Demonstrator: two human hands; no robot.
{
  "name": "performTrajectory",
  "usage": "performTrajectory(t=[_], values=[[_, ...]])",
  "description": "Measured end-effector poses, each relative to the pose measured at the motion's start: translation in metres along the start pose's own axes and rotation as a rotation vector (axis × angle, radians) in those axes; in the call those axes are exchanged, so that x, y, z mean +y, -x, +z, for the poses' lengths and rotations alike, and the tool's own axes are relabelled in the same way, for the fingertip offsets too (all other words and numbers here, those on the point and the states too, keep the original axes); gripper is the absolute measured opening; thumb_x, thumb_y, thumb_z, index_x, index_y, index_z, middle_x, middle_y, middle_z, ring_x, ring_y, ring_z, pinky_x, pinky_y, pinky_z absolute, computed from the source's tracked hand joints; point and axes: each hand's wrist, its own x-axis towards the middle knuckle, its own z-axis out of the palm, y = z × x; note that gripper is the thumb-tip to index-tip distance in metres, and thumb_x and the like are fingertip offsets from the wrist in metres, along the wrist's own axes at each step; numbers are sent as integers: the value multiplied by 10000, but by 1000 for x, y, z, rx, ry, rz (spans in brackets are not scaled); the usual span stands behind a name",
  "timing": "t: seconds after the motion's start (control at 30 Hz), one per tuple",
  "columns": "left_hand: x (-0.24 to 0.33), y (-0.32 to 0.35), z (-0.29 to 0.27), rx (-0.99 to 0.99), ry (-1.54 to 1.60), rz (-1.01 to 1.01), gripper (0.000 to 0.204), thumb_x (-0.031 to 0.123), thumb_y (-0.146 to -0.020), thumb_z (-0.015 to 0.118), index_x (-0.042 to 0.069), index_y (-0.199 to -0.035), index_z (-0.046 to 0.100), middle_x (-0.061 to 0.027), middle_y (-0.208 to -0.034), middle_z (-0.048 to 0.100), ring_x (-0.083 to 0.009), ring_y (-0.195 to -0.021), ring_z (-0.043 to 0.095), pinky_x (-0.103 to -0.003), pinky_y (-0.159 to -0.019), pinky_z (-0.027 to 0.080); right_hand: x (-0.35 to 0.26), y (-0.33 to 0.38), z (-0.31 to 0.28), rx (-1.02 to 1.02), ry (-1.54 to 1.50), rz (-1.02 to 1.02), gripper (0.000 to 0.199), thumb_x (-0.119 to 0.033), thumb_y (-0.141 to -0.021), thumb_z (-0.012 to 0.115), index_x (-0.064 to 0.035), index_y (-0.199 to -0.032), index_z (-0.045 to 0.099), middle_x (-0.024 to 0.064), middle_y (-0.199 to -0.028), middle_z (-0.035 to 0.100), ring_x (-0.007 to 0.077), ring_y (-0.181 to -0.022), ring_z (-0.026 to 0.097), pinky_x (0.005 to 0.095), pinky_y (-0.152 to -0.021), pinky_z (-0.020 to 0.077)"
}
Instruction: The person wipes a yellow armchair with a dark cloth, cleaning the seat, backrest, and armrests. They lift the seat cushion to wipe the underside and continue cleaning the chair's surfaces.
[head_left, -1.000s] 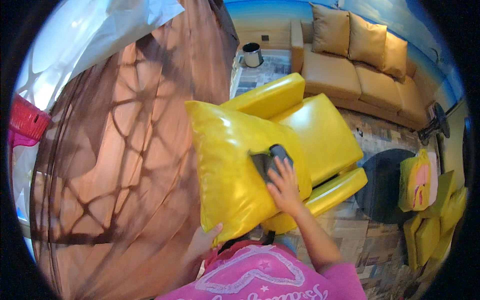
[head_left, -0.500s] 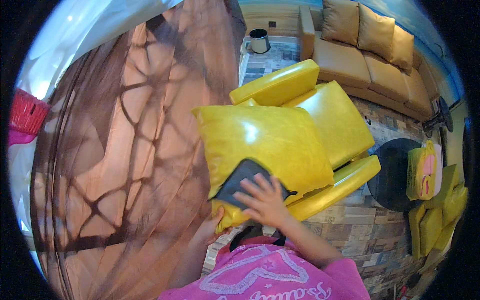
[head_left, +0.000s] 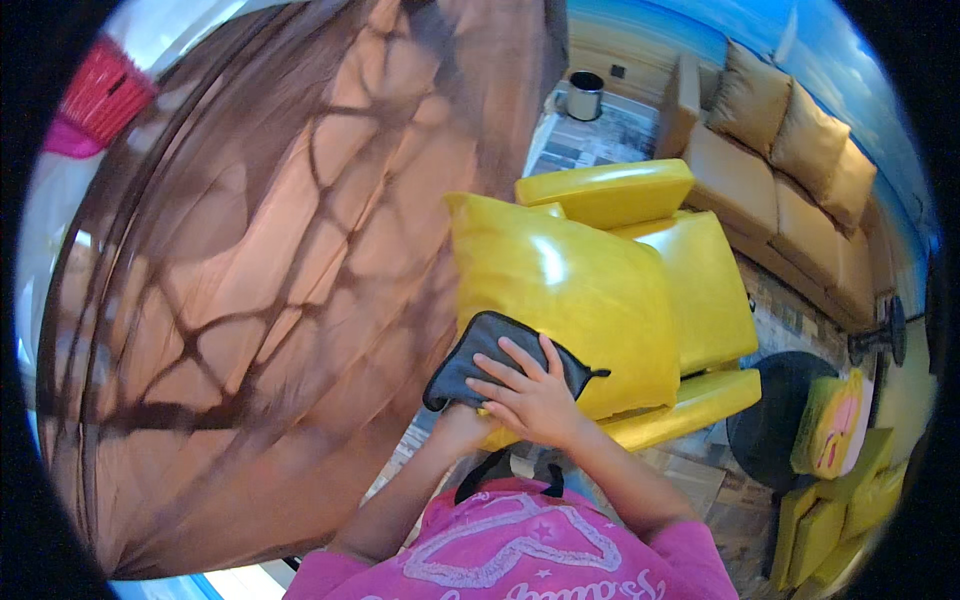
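A glossy yellow cushion (head_left: 580, 300) leans in a yellow armchair (head_left: 700, 285). Over its near left corner lies a dark grey cloth (head_left: 480, 350) with black edging and a small loop. My right hand (head_left: 535, 395) rests flat on the cloth, fingers spread. Just left of it, my left hand (head_left: 463, 428) meets the cloth's lower edge by the cushion corner. Its fingers are hidden by the cloth and the right hand, so its grip does not show.
Brown draped fabric (head_left: 230, 380) with a dark branching pattern hangs along my left. A tan sofa (head_left: 750, 180), a bin (head_left: 584, 96) and a round black table (head_left: 770, 420) stand beyond the armchair. Far left is a red basket (head_left: 105, 90).
The left hand has moved from the cushion corner up to the cloth's lower edge, beside the right hand. The right hand stays spread on the cloth. The whole view has shifted and tilted.
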Motion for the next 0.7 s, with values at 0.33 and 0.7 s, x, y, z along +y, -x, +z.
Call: performTrajectory(t=[0.33,0.7], values=[[42,-10,-6,130,-174,20,1178,416,-715,823,-22,-1525,88,-267,-1530,265,-386,-1431,273,-445,-1195,184,58,-77,0,-12,152,123,266,-339,-857,662,-244,-1091,745,-8,-1413,529,292,-1398,364,623,-1137,184],[72,-33,-2,459,-404,119,1008,543,-787,724,87,-1545,240,-360,-1493,281,-525,-1398,238,-568,-1160,195,113,-13,-1,208,127,529,434,-396,-914,602,-277,-1331,604,52,-1522,410,358,-1415,314,660,-1116,167]])
